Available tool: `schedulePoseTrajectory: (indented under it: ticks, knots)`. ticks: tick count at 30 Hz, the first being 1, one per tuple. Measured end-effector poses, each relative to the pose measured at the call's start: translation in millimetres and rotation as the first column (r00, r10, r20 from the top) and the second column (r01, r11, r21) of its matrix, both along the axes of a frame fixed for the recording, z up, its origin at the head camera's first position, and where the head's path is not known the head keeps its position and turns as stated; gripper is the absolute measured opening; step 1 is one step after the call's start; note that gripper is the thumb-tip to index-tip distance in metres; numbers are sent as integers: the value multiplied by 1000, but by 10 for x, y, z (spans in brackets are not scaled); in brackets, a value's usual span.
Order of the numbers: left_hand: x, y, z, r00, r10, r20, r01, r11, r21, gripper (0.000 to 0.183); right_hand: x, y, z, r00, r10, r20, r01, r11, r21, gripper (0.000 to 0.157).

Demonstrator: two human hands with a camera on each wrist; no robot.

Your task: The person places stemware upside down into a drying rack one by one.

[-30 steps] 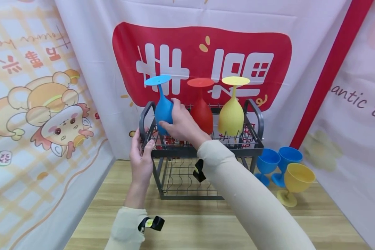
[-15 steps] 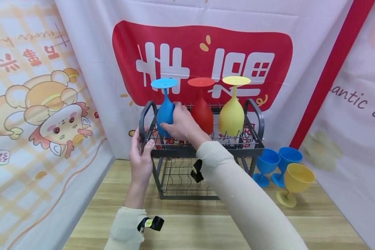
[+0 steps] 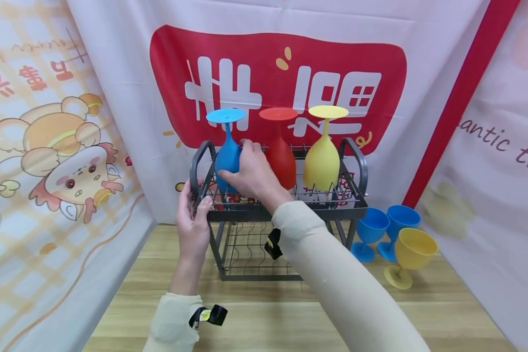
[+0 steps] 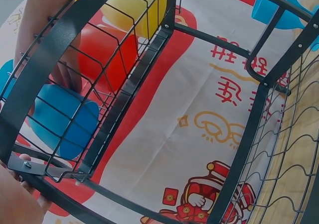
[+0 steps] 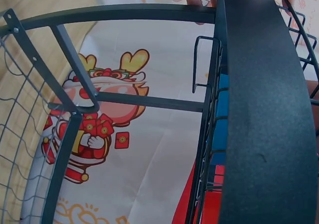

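Observation:
A blue plastic goblet (image 3: 226, 159) stands upside down at the left end of the dark metal rack's (image 3: 286, 214) top tier, its foot uppermost. My right hand (image 3: 254, 171) holds its bowl, thumb in front and fingers around the far right side. With my left hand (image 3: 194, 215) I grip the rack's left end, thumb over the front corner. Beside the blue goblet, a red goblet (image 3: 281, 164) and a yellow goblet (image 3: 322, 168) are also inverted. Seen from the left wrist, the blue bowl (image 4: 65, 119) lies behind the tier's wires.
To the right of the rack, two blue goblets (image 3: 373, 226) (image 3: 402, 222) and a yellow goblet (image 3: 415, 249) stand upright on the wooden table (image 3: 264, 318). The lower wire shelf (image 3: 255, 249) sits below. Printed cloth (image 3: 114, 29) hangs behind and at both sides.
The blue goblet has gone from leaning left to nearly upright, its foot moving right and slightly down under my right hand. My left hand keeps its place on the rack. The head view has shifted slightly.

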State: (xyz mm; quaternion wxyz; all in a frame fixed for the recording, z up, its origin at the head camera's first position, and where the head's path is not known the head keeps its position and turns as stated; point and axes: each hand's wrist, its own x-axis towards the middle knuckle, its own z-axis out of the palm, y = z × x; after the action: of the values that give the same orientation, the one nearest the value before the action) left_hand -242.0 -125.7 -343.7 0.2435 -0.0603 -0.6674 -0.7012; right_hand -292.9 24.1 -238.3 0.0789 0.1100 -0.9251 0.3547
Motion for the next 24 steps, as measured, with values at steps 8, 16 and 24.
schedulePoseTrajectory:
  ticks: [8, 16, 24]
  knots:
    - [-3, -19, -6, 1000, 1, 0, -1, 1000, -3, 58, 139, 2, 46, 997, -25, -74, 24, 1000, -20, 90]
    - [-3, -14, -12, 1000, 9, 1, -9, 1000, -1, 58, 377, 298, 175, 989, -30, -148, 25, 999, -38, 92]
    - [-14, -17, -25, 1000, 16, -8, -16, 1000, -3, 57, 631, 872, 165, 962, 34, -272, -70, 990, -120, 79]
